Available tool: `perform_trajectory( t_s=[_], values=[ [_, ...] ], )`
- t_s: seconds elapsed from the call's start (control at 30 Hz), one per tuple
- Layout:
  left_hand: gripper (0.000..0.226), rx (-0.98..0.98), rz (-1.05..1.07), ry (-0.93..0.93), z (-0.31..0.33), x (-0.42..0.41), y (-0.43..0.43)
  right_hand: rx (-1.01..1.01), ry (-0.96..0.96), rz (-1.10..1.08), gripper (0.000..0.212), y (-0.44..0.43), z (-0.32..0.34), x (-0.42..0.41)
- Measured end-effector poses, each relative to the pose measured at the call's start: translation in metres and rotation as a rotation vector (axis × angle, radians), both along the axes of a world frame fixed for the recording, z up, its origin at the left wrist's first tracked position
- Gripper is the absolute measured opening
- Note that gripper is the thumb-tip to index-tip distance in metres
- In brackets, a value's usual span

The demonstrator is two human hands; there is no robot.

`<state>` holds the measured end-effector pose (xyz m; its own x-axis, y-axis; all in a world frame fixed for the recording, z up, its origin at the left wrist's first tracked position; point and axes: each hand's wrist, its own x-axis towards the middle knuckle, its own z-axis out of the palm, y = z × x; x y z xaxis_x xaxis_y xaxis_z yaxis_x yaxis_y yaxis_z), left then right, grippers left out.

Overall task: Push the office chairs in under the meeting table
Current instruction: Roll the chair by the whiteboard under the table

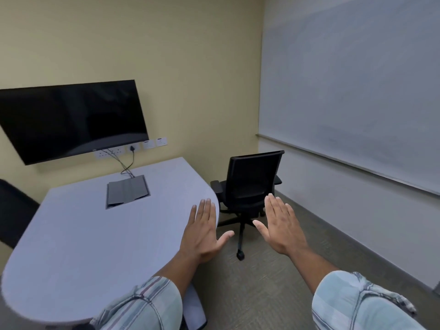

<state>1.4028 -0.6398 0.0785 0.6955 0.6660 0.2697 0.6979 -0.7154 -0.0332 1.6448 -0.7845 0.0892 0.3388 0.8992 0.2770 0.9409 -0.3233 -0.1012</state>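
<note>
A black office chair (250,184) on castors stands on the carpet at the right side of the grey meeting table (78,246), a little apart from its edge, with its backrest turned toward me. Both of my hands are raised flat in the air between me and that chair. My left hand (202,232) hovers over the table's right edge, fingers apart, holding nothing. My right hand (281,225) hovers in front of the chair's seat, also spread and free. Part of a second black chair (14,210) shows at the table's left side.
A dark screen (71,120) hangs on the back wall above wall sockets (133,148), with cables running to a grey hatch (127,191) in the tabletop. A whiteboard (357,86) covers the right wall. Carpet (273,277) lies between table and wall.
</note>
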Motion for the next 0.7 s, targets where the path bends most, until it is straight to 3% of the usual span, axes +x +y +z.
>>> perform_trajectory(
  t_s=[0.37,0.7],
  values=[
    [0.113,-0.019,-0.061,-0.008,-0.007,0.158,0.115,-0.037,0.019,-0.106,0.090,0.086,-0.001,0.151],
    [0.112,0.000,-0.040,-0.003,-0.019,0.290,0.199,0.012,0.032,-0.093,0.101,0.182,-0.016,0.297]
  ],
)
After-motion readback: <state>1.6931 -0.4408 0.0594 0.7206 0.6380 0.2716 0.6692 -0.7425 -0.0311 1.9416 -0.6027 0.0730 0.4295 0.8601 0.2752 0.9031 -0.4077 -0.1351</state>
